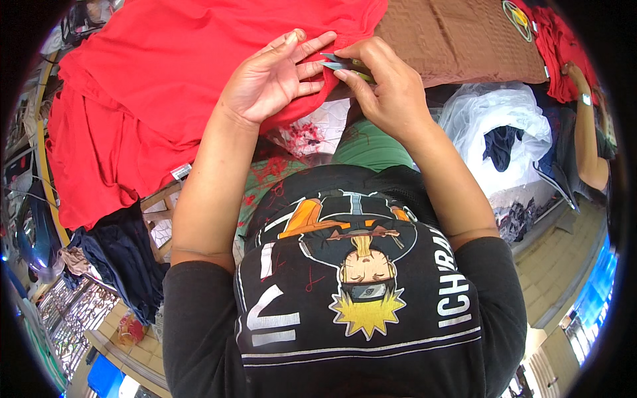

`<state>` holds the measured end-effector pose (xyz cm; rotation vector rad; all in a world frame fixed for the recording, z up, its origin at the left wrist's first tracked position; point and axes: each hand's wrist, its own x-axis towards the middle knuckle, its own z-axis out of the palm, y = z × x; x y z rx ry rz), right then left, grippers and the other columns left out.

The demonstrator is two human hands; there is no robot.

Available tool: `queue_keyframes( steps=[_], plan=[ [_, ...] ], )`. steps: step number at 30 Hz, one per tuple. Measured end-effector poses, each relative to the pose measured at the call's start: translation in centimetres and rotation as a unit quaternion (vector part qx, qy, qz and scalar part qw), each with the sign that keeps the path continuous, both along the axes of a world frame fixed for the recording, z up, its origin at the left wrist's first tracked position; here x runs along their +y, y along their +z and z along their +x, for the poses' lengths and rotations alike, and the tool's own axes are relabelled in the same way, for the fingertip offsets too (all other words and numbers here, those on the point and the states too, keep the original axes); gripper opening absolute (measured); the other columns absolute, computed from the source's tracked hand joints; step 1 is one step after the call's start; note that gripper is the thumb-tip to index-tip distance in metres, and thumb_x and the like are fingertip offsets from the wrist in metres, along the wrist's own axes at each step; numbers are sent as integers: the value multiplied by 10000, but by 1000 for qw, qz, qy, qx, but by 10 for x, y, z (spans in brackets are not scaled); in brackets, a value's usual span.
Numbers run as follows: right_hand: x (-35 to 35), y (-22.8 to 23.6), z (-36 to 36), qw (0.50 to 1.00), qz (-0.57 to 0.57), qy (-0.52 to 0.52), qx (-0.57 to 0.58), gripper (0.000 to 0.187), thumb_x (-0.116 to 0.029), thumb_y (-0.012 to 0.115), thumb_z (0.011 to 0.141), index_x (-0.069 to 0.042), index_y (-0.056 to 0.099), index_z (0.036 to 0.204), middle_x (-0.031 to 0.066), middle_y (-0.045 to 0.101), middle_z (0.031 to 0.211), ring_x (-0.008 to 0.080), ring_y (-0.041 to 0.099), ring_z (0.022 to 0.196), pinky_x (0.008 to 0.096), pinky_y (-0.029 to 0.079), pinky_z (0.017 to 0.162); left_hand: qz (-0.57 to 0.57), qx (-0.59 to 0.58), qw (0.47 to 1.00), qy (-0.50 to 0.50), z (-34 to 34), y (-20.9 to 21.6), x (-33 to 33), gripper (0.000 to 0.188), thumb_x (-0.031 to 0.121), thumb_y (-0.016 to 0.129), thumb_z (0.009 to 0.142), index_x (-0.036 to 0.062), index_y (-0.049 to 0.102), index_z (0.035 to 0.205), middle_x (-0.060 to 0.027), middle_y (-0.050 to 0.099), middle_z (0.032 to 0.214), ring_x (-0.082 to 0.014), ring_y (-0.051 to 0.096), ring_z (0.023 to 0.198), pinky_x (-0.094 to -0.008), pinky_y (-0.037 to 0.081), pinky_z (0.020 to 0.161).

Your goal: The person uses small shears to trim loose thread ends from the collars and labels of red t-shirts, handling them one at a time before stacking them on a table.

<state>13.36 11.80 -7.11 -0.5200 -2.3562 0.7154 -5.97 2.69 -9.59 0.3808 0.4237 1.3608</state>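
A large red garment is spread over the table before me. My left hand lies on it with the palm turned up and the fingers spread, holding nothing that I can see. Facing it, my right hand grips a small pair of thread snips. The two grey blades point left at the fingertips of my left hand, with a narrow gap between them. A yellow-green part of the snips shows under my right fingers; the rest is hidden.
Brown patterned cloth covers the table at right, with a yellow cord on it. Red thread scraps litter my lap. A white plastic bag with dark cloth stands right. Another person's arm reaches to red fabric at far right.
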Motion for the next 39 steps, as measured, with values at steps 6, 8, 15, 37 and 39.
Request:
queue_keyframes(
  steps=[6,8,15,37,39],
  plan=[
    [19,19,17,997,48,-42,52,139,-57,677,817,-31,641,949,92,619,851,182,589,723,271,465,641,166,587,792,20,29,83,-22,201,223,546,929,57,660,940,-224,463,1352,-282,514,1169,-400,434,929],
    [26,32,24,988,15,-98,117,152,-55,670,820,-19,628,962,46,602,831,123,542,708,241,440,635,315,738,591,87,36,111,-23,178,184,607,887,51,718,846,-142,666,1039,-236,579,1104,-392,376,1009],
    [33,60,41,953,-195,-158,166,155,-13,637,841,-8,602,992,-10,552,813,60,482,729,208,404,674,270,754,596,53,23,158,-35,127,154,770,700,79,734,796,-174,562,1242,-286,500,1187,-469,289,1061],
    [33,52,39,971,-114,-168,124,166,-24,638,841,-4,607,1003,-1,593,840,56,511,770,197,410,696,485,447,751,-36,160,154,-55,481,331,547,916,-67,528,1186,-230,602,1101,-370,608,974,-431,511,779],
    [18,45,14,945,-114,-218,213,106,-68,635,857,-26,608,951,4,587,806,60,524,712,197,414,628,465,514,721,4,138,151,-59,457,311,546,917,-61,533,1182,-230,607,1103,-364,612,982,-434,511,789]
  ],
)
